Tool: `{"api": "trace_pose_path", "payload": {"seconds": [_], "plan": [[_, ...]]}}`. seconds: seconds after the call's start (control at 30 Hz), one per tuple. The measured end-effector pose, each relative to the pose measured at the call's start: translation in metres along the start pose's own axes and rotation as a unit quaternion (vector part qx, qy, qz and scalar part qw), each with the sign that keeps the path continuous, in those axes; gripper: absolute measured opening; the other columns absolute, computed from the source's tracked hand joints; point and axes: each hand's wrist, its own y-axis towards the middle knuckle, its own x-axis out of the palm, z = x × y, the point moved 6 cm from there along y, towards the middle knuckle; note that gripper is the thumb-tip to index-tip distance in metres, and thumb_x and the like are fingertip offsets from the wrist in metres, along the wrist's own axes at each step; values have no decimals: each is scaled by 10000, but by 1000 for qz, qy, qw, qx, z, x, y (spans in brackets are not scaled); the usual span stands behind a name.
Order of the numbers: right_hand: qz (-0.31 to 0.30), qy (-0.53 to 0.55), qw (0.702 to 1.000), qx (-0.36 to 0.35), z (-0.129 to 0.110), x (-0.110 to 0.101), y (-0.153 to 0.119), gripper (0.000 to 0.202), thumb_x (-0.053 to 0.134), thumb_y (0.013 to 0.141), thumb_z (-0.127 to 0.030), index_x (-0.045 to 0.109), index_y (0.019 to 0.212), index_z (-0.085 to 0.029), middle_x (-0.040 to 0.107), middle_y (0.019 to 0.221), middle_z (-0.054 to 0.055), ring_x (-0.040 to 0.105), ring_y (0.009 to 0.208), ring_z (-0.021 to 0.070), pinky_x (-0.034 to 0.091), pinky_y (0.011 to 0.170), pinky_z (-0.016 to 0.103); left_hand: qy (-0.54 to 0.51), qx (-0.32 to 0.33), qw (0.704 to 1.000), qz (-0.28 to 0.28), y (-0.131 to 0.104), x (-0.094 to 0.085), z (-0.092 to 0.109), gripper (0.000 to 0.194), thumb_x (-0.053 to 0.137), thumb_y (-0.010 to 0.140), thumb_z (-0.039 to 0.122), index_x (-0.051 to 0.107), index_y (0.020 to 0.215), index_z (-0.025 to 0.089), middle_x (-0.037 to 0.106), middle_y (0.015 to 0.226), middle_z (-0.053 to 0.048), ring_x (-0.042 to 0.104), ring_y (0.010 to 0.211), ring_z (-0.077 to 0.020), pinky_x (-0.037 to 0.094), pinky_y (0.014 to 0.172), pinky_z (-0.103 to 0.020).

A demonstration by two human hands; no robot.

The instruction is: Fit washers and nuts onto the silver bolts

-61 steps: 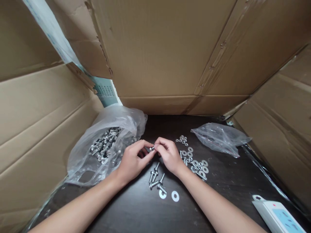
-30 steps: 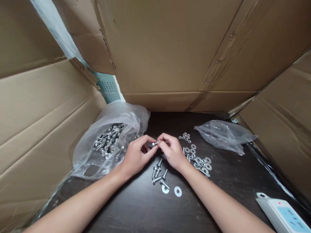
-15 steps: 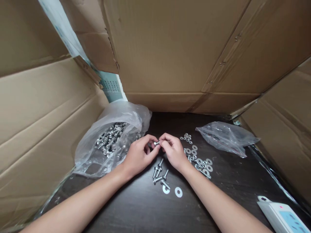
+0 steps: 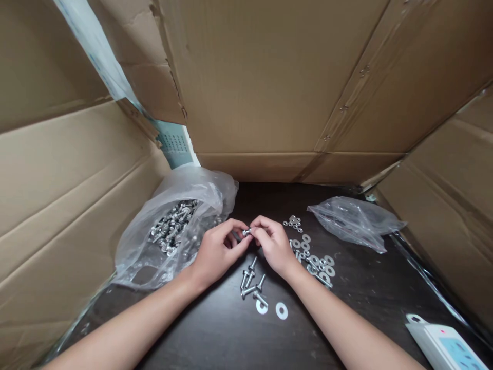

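Note:
A small silver bolt (image 4: 246, 233) is pinched between my two hands above the dark table. My left hand (image 4: 221, 249) grips its left end with thumb and fingertips. At the bolt's right end, the thumb and forefinger of my right hand (image 4: 272, 245) are closed on it; whether they also hold a nut there is hidden. Below my hands lie several bolts (image 4: 250, 277) in a loose cluster. One flat washer (image 4: 262, 307) sits partly under a bolt, and another washer (image 4: 281, 311) lies just to the right.
Left stands an open plastic bag (image 4: 133, 246) holding many bolts. Right of my hands are a heap of washers and bolts (image 4: 314, 262) and small nuts (image 4: 295, 222). Farther right lie a clear bag (image 4: 356, 221) and a white power strip (image 4: 442, 339). Cardboard walls (image 4: 285, 82) surround the table.
The view has shifted slightly. Both hands stay together on the bolt, with only small finger movement; the loose parts lie as before.

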Motion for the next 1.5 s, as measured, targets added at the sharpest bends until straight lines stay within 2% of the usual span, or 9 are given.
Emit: {"api": "trace_pose_path", "payload": {"seconds": [0.53, 0.8, 1.23, 1.5], "plan": [[-9, 25, 1000, 8, 0, -1, 1, 167, 562, 790, -325, 585, 671, -209, 531, 605, -27, 474, 587, 139, 366, 586, 277, 11, 21, 1000, -2, 0, 0, 0, 55, 719, 904, 235, 729, 944, 200, 694, 718, 34, 600, 562, -96, 478, 555, -186], [-15, 9, 1000, 1, -1, 0, 0, 188, 551, 817, -323, 580, 671, -207, 530, 608, -27, 475, 597, 138, 363, 592, 275, 18, 0, 1000, -12, 2, 0, 1, 86, 714, 897, 279, 719, 890, 194, 682, 665, 40, 600, 534, -101, 467, 532, -190], [-19, -7, 1000, -15, -1, 0, -1, 211, 544, 865, -334, 573, 695, -211, 524, 614, -29, 484, 600, 143, 383, 611, 282, 15, 1, 1000, -12, 1, 1, -1, 66, 704, 906, 255, 713, 913, 190, 700, 729, 25, 614, 588, -106, 483, 576, -199], [-5, 16, 1000, -14, 2, 0, -1, 85, 562, 788, -281, 601, 778, -206, 538, 674, -24, 481, 606, 142, 385, 586, 278, 18, -1, 1000, 0, 0, 0, 1, 80, 685, 907, 199, 714, 981, 189, 725, 804, 6, 627, 620, -111, 498, 599, -209]]}}
